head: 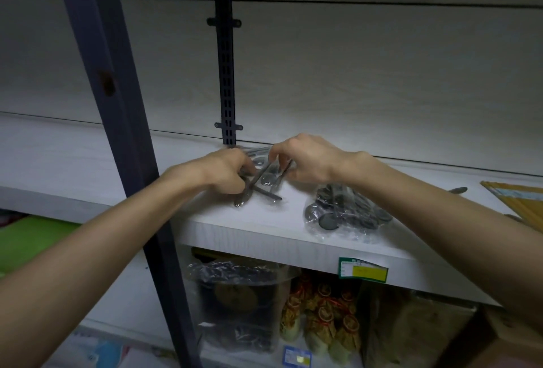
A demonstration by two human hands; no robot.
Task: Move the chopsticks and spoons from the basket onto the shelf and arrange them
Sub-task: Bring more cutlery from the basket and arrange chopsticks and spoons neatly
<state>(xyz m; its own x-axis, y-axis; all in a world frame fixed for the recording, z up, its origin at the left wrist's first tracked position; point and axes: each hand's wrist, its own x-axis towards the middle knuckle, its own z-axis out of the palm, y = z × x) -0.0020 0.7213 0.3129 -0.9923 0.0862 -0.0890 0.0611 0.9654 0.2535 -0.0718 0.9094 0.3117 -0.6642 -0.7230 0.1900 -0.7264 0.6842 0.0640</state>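
On the white shelf [252, 229] lies a loose heap of dark metal spoons in clear wrappers [266, 179], near the black slotted upright. My left hand [223, 170] grips the handles at the heap's left side. My right hand [308, 159] pinches a spoon handle at the heap's right side. A second pile of wrapped round-bowled spoons [343, 212] rests to the right, near the shelf's front edge. Yellow packs of chopsticks [517, 200] lie at the far right of the shelf. The basket is out of view.
A dark blue post [117, 109] crosses in front of my left forearm. A green and yellow price tag [363, 270] hangs on the shelf edge. Below stand a clear bin of dark bagged goods [238, 303] and red-gold packets [320, 317].
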